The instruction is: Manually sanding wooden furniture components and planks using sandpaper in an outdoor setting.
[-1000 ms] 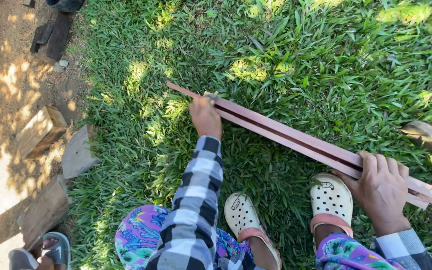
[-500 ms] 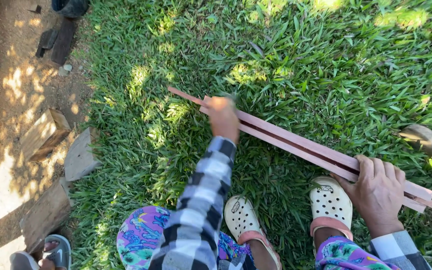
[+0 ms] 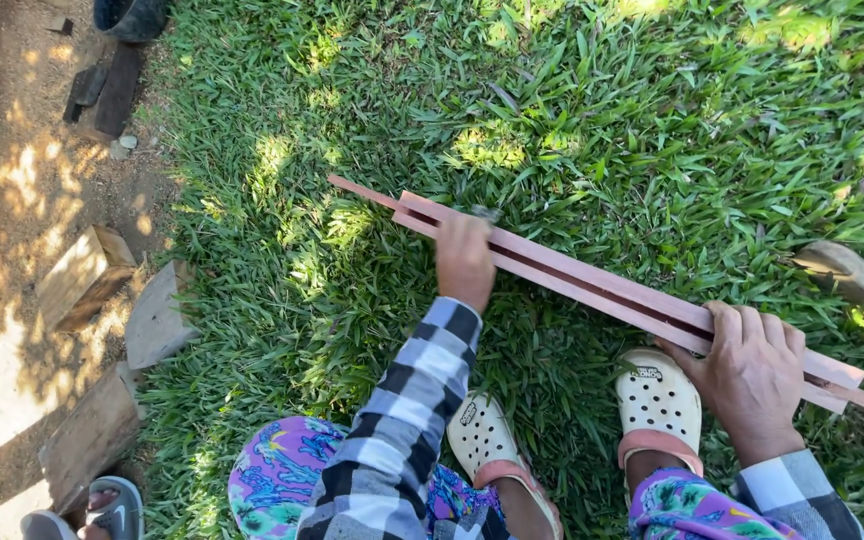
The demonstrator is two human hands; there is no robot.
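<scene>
The left hand (image 3: pixel 465 260) has slid rightward along the pinkish wooden strips (image 3: pixel 592 280) lying across the grass (image 3: pixel 652 120), fingers curled over them; the right hand (image 3: pixel 749 375) clamps their right end near the clogs (image 3: pixel 657 400).

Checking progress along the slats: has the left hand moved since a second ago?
Yes. The left hand has slid along the reddish wooden slats toward the right hand, which holds the slats by the white clog.

Left of your hands, sunlight is dappling the grass (image 3: pixel 602 120), while wood blocks (image 3: pixel 82 275) are lying on bare dirt (image 3: pixel 2 200).
</scene>
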